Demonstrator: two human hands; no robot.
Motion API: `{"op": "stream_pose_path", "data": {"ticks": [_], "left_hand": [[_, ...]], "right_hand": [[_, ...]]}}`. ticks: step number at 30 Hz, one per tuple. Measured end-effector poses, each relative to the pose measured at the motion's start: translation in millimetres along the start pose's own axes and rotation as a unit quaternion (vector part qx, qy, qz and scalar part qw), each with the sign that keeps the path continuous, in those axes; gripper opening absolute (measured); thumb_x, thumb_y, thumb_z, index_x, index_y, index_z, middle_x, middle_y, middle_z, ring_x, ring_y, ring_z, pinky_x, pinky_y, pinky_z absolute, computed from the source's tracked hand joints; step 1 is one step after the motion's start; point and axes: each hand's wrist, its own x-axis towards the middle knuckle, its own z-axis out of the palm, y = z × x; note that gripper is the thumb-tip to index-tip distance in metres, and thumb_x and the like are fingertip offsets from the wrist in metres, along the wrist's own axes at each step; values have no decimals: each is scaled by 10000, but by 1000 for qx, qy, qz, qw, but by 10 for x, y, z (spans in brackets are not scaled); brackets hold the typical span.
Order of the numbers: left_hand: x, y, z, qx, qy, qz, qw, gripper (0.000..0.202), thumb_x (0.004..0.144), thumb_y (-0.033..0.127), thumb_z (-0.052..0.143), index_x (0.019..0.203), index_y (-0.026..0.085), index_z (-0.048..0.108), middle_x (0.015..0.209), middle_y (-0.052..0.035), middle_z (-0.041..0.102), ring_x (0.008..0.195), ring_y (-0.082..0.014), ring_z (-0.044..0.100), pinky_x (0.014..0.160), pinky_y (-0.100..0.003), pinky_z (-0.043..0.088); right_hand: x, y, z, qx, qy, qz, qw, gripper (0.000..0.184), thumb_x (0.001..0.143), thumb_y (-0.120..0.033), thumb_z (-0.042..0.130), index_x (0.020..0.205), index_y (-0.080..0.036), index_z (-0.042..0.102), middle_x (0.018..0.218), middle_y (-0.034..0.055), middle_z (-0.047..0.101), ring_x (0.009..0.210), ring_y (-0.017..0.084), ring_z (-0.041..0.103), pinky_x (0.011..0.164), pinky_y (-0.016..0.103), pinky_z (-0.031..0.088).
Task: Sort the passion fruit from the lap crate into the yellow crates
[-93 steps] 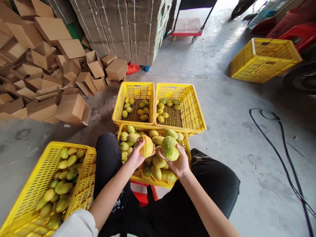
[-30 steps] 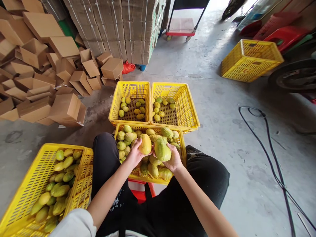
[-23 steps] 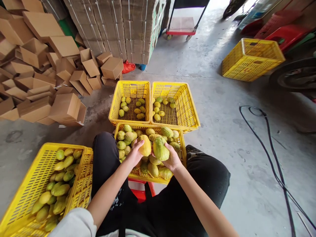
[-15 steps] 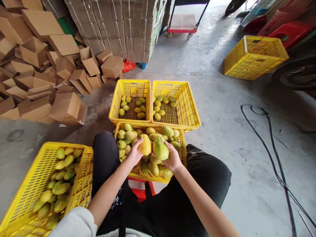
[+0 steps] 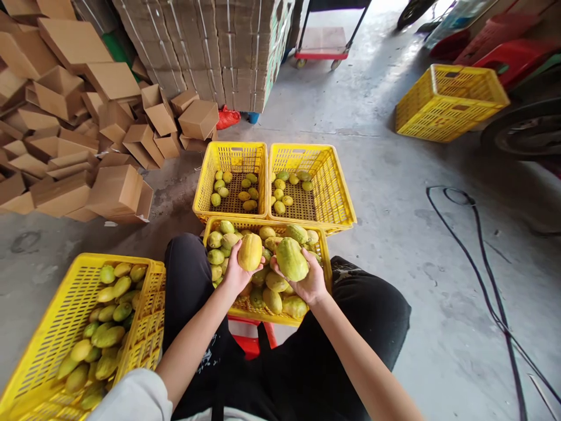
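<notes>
Above one yellow plastic crate (image 5: 327,257), left hand (image 5: 236,273), fingers half-curled, holds one oval yellow fruit (image 5: 250,252); right hand (image 5: 312,282), fingers wider, cups one larger, lumpy yellow-green fruit (image 5: 292,259).

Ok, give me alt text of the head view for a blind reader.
A person's left hand holds an oval yellow fruit and the right hand a larger yellow-green fruit, above a yellow plastic crate of similar fruit. Beyond it stand two yellow plastic crates with fewer fruits; brown cardboard boxes lie at upper left.
</notes>
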Motion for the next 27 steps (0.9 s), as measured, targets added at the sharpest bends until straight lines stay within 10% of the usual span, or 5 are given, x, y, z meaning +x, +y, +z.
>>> {"op": "stream_pose_path", "data": {"ticks": [21, 27], "left_hand": [[-17, -39, 2, -26, 8, -20, 999, 257, 800, 340, 481, 904, 153, 622, 926, -96, 676, 858, -237, 632, 736, -390, 522], [6, -50, -29, 13, -16, -42, 999, 340, 784, 430, 558, 924, 128, 625, 811, -93, 660, 686, -188, 625, 540, -285, 508]], "right_hand": [[-26, -1, 48, -11, -29, 20, 999, 378, 718, -342, 519, 1067, -221, 597, 937, 67, 721, 976, 301, 643, 804, 476, 544], [-41, -8, 51, -28, -45, 13, 999, 394, 713, -320, 554, 1093, -221, 583, 958, 74, 714, 983, 301, 640, 823, 484, 533]]}}
